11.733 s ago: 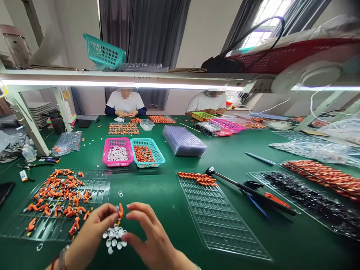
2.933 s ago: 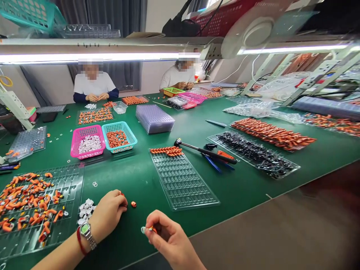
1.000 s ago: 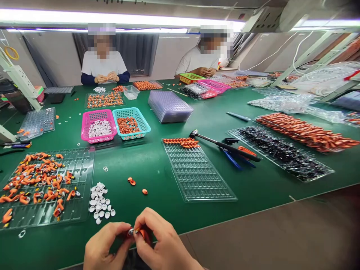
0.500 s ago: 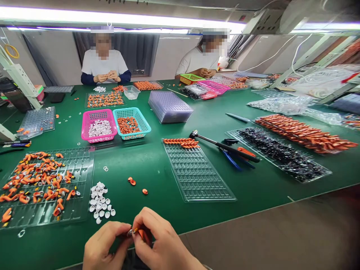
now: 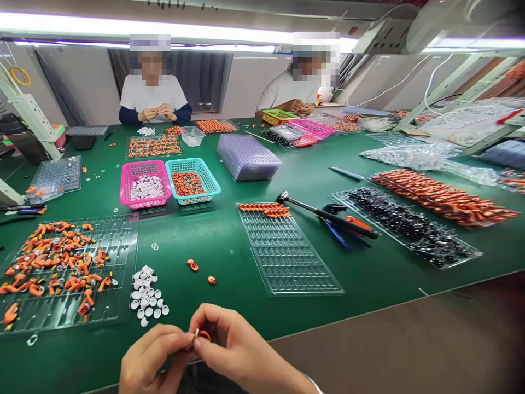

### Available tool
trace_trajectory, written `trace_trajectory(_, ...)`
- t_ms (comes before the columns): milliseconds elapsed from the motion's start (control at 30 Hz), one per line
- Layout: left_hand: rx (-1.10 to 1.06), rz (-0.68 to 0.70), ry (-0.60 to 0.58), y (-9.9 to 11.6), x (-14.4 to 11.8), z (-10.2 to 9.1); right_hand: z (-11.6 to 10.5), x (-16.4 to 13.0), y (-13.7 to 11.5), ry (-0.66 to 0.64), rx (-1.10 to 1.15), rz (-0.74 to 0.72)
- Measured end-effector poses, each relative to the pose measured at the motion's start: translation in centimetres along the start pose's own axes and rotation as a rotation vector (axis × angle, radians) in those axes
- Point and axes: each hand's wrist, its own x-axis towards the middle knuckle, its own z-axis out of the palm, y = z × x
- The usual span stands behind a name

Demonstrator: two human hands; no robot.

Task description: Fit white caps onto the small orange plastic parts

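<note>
Close to the front edge of the table, my left hand (image 5: 158, 355) and my right hand (image 5: 232, 345) meet fingertip to fingertip. Between them is a small orange plastic part (image 5: 204, 335) with a light-coloured bit at its end. Both hands are closed in a pinch on it, and the fingers cover most of it. White round caps (image 5: 146, 295) lie in a loose pile just beyond my left hand. To the left, curved orange parts (image 5: 68, 257) are scattered over a transparent tray (image 5: 123, 235). A few small orange pieces (image 5: 211, 280) lie beyond my right hand.
A transparent slotted tray (image 5: 291, 257) has orange parts in its far rows. Beside it are a hammer (image 5: 324, 212) and blue-handled pliers (image 5: 338, 235). Pink (image 5: 127, 189) and turquoise (image 5: 213, 183) baskets stand farther back. Two co-workers (image 5: 153, 98) sit across the table.
The orange part has turned slightly between my fingers, and my fingertips have shifted a little on it. Both hands stay in about the same place.
</note>
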Motion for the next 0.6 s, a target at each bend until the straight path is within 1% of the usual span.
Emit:
trace_trajectory(67, -0.008, 0.018, 0.003, 0.0, 0.0, 0.0, -0.1, 0.2, 0.0, -0.060, 0.102, 0.062)
trace_trajectory(133, -0.021, 0.016, 0.002, 0.1, 0.0, 0.0, -0.1, 0.3, 0.0, -0.076, 0.147, 0.088)
trace_trajectory(267, -0.060, -0.024, -0.007, 0.5, 0.2, 0.0, 0.3, 0.3, 0.1, -0.060, 0.188, 0.104)
trace_trajectory(367, -0.089, -0.049, -0.008, 0.7, 0.4, 0.0, 0.8, 0.3, 0.4, -0.023, 0.218, 0.115)
trace_trajectory(500, -0.156, -0.133, -0.001, 0.7, 0.6, 0.1, 1.4, 0.3, 1.3, 0.045, 0.293, 0.130)
trace_trajectory(600, -0.220, -0.249, -0.011, 0.6, 1.0, -0.1, 1.3, 0.4, 1.9, 0.057, 0.376, 0.130)
